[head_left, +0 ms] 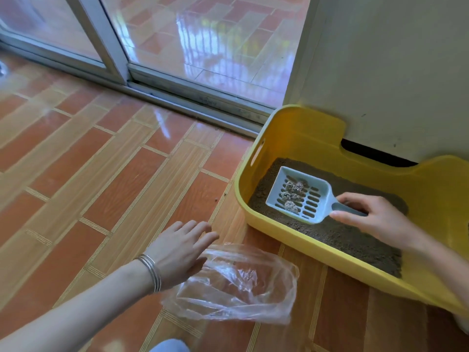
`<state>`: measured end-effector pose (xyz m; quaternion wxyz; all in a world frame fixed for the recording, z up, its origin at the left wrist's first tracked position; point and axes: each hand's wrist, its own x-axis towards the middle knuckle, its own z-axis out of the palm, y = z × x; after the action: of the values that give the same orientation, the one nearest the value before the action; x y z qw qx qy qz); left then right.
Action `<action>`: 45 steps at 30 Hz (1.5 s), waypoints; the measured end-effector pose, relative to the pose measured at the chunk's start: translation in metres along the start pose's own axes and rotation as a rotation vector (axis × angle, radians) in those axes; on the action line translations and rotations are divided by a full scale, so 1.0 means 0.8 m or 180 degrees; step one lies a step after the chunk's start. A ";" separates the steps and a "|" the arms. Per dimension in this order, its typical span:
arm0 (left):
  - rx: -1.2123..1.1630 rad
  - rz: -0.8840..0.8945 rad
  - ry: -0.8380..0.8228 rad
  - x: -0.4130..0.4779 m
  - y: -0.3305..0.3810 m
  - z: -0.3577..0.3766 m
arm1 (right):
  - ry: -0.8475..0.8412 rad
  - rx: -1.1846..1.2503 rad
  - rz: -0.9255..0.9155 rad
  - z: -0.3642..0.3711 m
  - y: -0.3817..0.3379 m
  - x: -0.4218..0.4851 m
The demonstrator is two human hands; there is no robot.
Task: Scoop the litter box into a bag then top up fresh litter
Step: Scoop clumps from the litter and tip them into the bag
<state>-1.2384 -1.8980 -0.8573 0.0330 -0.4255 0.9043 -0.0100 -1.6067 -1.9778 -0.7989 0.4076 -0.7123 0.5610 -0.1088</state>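
Yellow plastic forms the litter box (pixel 304 138) under my right hand (pixel 375 219), whose fingers pinch the handle of the pale scoop (pixel 316 199). The scoop sits just left of that hand, over the brown litter (pixel 337 235), with grey clumps (pixel 291 193) in it. My left hand (pixel 177 252) hovers with its fingers spread and relaxed, holding nothing, and the clear bag (pixel 236 283) lies crumpled on the tiled floor (pixel 101 174) just to its right.

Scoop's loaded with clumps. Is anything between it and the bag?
Only the near wall of the box stands between the scoop, held in the right hand, and the bag on the floor. The bag lies crumpled. The left hand is over its edge with straight fingers and is not holding it open.
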 end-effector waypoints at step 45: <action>-0.5050 -0.3526 -0.0367 0.034 0.032 0.011 | 0.0152 -0.3005 -0.0791 0.154 0.004 -0.087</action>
<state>-1.2749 -1.9024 -0.8690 -0.2287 -0.6896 0.3165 0.6099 -1.5575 -1.8593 -0.8592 0.0111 -0.8782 0.4690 0.0933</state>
